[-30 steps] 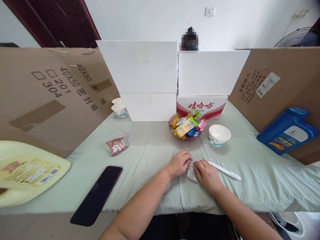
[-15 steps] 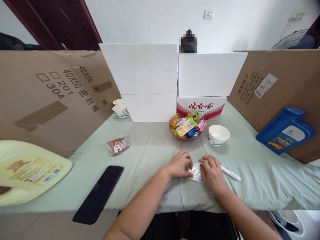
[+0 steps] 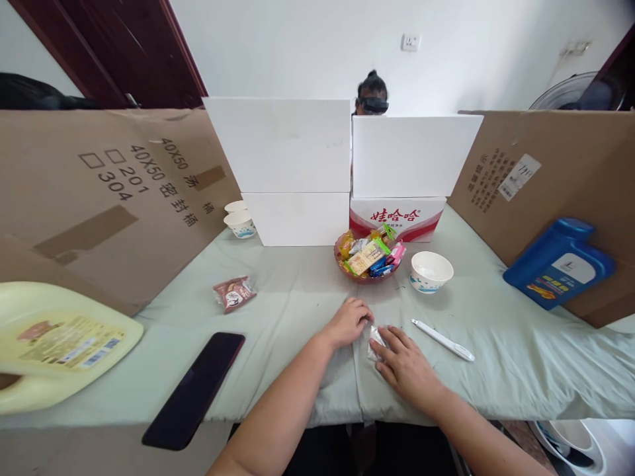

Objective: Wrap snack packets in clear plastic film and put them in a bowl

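Observation:
A small clear, crinkled plastic packet (image 3: 374, 344) lies on the cloth near the table's front edge. My right hand (image 3: 411, 370) rests palm down over its right part, fingers stretched out and pressing on it. At the packet's upper left is my left hand (image 3: 348, 322), its fingers curled with the tips close together; whether they pinch anything is hidden. A white pen-like cutter (image 3: 443, 340) lies just right of my right hand, untouched. Beyond the hands are a red bowl (image 3: 339, 266) of wrapped snacks and a white paper bowl (image 3: 430, 272).
A dark phone (image 3: 196, 390), a brown snack packet (image 3: 234, 293) and a pale yellow jug (image 3: 69, 344) are on the left. A blue bottle (image 3: 558, 264) leans at the right. Cardboard (image 3: 163, 218) and white panels (image 3: 292, 218) surround the table. Behind them sits a person (image 3: 372, 96).
The packet has shifted left and shows less, now folded or bunched smaller. My right hand has moved left and flattened over it, away from the cutter. My left hand has shifted slightly left.

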A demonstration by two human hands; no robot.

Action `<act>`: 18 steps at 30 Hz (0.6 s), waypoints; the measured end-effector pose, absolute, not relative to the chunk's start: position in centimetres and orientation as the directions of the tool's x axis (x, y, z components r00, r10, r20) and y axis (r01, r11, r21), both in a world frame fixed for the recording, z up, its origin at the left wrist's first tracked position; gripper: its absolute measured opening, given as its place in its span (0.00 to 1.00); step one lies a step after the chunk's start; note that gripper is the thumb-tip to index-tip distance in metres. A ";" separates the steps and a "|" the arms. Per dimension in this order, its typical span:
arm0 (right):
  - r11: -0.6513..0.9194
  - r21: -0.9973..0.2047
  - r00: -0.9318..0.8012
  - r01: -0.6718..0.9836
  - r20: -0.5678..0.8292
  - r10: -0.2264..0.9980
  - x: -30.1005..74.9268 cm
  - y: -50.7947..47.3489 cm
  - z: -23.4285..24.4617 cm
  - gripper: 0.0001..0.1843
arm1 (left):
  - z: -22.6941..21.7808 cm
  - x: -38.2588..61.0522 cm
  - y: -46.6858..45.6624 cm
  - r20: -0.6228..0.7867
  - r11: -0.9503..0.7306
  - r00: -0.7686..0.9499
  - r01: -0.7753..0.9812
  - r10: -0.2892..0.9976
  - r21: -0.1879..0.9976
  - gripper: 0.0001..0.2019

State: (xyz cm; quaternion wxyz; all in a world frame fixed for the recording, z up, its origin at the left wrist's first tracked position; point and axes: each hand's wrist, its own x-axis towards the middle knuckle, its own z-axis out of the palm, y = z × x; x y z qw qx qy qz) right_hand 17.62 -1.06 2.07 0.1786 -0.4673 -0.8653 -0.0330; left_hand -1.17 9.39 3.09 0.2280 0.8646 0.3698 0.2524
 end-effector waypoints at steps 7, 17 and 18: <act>0.718 -0.164 -0.583 0.677 0.476 0.658 19.2 1.1 3.8 0.17 | 2.8 -1.2 9.7 0.260 -0.598 0.585 0.513 0.769 0.615 0.10; -0.010 -0.100 -0.002 0.995 -0.113 0.994 27.6 18.9 11.4 0.14 | 3.0 -0.9 9.8 0.266 -0.594 0.574 0.517 0.775 0.616 0.08; -0.004 -0.102 -0.014 0.995 -0.176 0.984 27.6 19.8 10.9 0.15 | 3.0 -0.9 9.8 0.269 -0.595 0.572 0.517 0.775 0.616 0.08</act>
